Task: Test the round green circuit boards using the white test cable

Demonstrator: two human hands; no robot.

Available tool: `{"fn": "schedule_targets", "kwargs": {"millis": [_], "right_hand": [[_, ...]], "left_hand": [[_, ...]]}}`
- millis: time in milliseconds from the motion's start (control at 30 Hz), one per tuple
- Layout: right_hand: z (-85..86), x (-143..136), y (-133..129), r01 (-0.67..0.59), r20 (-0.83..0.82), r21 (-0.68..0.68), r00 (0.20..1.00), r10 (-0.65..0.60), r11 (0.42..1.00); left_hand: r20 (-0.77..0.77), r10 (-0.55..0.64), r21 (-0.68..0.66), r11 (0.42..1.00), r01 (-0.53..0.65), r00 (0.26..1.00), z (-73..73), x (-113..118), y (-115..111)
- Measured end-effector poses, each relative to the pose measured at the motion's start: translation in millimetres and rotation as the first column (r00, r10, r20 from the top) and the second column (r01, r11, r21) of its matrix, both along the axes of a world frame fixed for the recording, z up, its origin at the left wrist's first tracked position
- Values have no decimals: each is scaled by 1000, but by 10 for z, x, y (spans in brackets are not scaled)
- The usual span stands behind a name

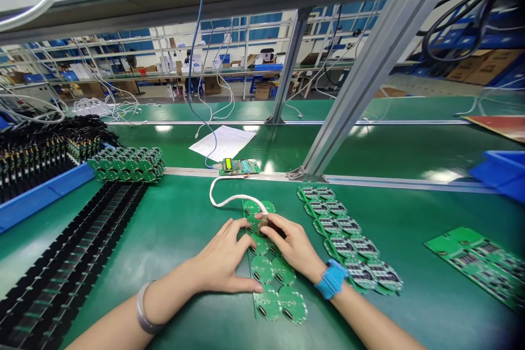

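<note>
A green panel of round circuit boards (267, 302) lies on the green mat in front of me. My left hand (223, 257) rests along its left edge, fingers spread, thumb low on the panel. With my right hand (289, 240) I pinch a small brownish probe head (263, 221) against the panel's upper part. A white cable (235, 197) runs from the probe head to a small tester board (239, 166) with a lit yellow-green display. The tip of the probe is hidden by my fingers.
Stacked round-board panels (127, 164) stand at the left beside black strips (86, 246) and a blue tray (45, 197). More panels (348, 235) lie to the right, with a square board (479, 265) beyond. A metal post (369, 71) slants above. Paper (223, 143) lies behind the tester.
</note>
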State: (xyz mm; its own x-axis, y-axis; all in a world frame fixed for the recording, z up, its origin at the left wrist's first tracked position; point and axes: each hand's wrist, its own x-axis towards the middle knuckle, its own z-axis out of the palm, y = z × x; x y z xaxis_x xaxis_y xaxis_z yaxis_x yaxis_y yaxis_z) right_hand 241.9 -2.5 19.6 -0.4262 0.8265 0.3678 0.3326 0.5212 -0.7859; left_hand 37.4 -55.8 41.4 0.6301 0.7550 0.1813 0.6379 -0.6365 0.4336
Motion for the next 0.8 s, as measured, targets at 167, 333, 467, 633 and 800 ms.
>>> {"fn": "schedule_targets", "kwargs": {"millis": [167, 333, 467, 633, 800], "right_hand": [[-19, -3, 10, -18, -14, -22, 1000, 17, 1000], [-27, -7, 9, -10, -10, -19, 1000, 10, 1000], [-25, -4, 2, -2, -5, -3, 1000, 2, 1000], [-14, -4, -1, -4, 0, 2, 1000, 4, 1000], [23, -16, -2, -2, -2, 6, 1000, 2, 1000]], "left_hand": [[-55, -40, -65, 997, 36, 998, 31, -14, 6], [-73, -31, -85, 996, 25, 997, 47, -11, 8], [-75, -39, -99, 995, 32, 996, 54, -18, 3], [-41, -47, -115, 992, 42, 998, 34, -23, 3], [-22, -42, -104, 994, 39, 999, 26, -20, 12]]}}
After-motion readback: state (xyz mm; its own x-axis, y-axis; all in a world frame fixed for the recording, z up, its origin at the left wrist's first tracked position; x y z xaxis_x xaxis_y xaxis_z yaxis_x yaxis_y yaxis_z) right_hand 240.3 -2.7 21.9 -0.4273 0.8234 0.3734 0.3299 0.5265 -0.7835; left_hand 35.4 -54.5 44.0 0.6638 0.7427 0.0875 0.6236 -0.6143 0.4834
